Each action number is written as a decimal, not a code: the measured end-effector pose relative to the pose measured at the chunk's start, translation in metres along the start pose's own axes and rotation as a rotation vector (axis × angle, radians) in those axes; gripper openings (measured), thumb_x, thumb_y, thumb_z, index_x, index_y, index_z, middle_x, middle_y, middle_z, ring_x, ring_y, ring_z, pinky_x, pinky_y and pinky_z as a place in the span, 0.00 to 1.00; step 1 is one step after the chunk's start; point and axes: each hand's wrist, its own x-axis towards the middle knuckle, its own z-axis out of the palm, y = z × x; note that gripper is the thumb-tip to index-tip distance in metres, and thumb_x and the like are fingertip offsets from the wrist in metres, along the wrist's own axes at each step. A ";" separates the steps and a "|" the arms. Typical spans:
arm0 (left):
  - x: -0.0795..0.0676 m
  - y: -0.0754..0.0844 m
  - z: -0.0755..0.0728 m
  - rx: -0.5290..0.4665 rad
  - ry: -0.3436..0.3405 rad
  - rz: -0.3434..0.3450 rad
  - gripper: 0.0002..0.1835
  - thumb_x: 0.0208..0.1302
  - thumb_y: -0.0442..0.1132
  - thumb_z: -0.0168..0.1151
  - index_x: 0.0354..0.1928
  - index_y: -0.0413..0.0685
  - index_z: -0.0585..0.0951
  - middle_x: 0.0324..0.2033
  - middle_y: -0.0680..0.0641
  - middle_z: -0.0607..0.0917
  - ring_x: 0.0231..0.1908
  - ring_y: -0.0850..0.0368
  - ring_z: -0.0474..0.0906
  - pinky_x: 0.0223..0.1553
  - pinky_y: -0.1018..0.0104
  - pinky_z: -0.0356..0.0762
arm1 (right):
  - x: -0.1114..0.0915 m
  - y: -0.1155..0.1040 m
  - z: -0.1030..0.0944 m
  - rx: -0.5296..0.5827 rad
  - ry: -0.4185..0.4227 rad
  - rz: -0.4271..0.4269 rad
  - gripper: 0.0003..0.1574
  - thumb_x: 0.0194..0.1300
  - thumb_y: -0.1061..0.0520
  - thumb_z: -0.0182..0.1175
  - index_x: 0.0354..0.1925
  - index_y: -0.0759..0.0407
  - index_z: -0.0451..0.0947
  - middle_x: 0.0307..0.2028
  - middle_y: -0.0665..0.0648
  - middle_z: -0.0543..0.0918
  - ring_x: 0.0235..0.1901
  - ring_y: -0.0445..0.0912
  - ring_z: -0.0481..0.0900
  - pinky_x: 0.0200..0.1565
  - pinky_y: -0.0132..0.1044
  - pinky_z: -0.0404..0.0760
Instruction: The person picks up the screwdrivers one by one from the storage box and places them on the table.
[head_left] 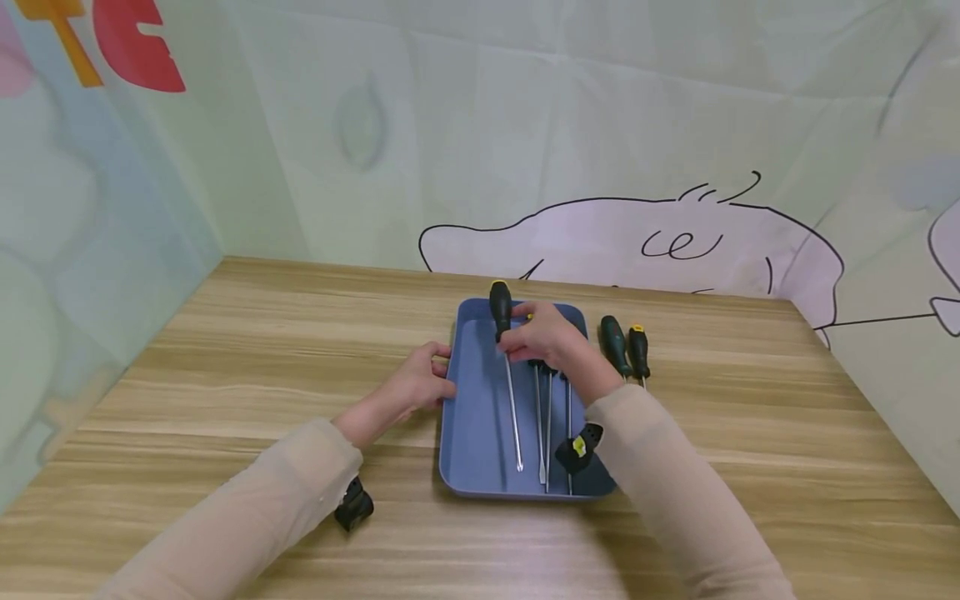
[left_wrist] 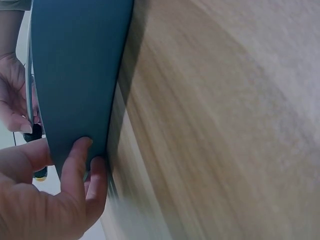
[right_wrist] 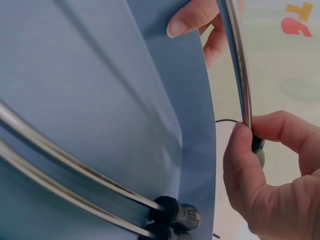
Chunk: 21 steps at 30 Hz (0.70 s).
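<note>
My right hand pinches a long screwdriver near where its black, yellow-capped handle meets the shaft. It is held over the blue tray, tip toward me. In the right wrist view, thumb and fingers close on the screwdriver's shaft beside the handle, which the hand partly hides. At the tray's left side, my left hand grips the wall, thumb over the rim and fingers against the outside, as the left wrist view shows on the tray's wall. Several more screwdrivers lie inside, handles partly behind my right hand.
Right of the tray, two dark-handled screwdrivers lie on the wooden table, their shafts mostly hidden by my right arm. A printed cloth backdrop rises behind the table's far edge.
</note>
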 end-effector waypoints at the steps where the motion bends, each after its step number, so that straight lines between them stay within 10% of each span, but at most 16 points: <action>1: 0.000 0.000 0.000 -0.001 -0.002 -0.001 0.33 0.49 0.18 0.54 0.61 0.29 0.61 0.42 0.30 0.76 0.33 0.51 0.75 0.28 0.63 0.80 | 0.000 0.000 -0.001 0.002 -0.002 -0.001 0.42 0.52 0.72 0.61 0.64 0.66 0.58 0.38 0.66 0.77 0.34 0.55 0.82 0.31 0.33 0.83; 21: 0.000 -0.001 0.002 -0.044 0.000 -0.007 0.33 0.48 0.17 0.53 0.61 0.29 0.60 0.42 0.30 0.76 0.32 0.52 0.75 0.29 0.62 0.80 | -0.008 0.001 -0.018 -0.012 -0.016 -0.033 0.42 0.52 0.73 0.60 0.65 0.66 0.56 0.44 0.68 0.73 0.24 0.45 0.79 0.28 0.30 0.81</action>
